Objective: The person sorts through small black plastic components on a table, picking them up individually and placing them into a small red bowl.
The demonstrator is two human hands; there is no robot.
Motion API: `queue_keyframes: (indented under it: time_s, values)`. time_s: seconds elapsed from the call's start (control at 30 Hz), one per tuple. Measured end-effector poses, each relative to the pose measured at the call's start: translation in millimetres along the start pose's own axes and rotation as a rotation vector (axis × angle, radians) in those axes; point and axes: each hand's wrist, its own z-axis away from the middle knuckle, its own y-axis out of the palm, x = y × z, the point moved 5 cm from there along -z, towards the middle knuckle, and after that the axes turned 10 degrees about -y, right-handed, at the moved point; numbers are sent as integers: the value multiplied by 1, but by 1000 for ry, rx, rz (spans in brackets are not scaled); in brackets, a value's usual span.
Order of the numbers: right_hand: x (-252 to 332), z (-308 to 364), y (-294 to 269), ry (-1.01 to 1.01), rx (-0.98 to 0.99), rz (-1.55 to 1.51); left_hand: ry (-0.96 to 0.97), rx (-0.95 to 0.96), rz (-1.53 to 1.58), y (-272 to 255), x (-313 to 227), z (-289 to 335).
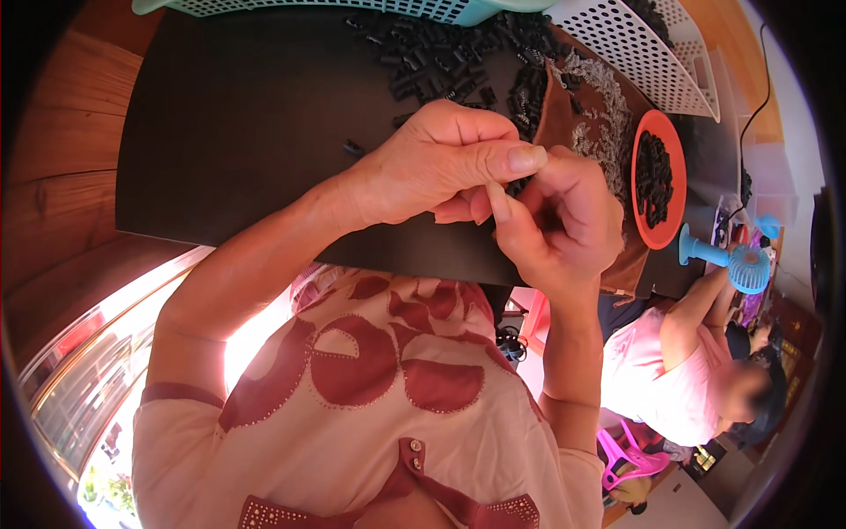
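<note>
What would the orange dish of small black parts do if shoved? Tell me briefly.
The orange dish looks shallow and thin, probably light plastic, so it would likely slide on the smooth dark table rather than tip. It sits near the table's edge, so a hard shove might send it off. The black parts inside are heaped loose and would probably shift or spill.
</note>
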Motion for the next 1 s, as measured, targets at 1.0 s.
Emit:
queue_keyframes:
  time_s: [1.0]
  values:
    - [-75, -11, -66, 166, 324, 375, 232, -495, 200, -49, -14, 7]
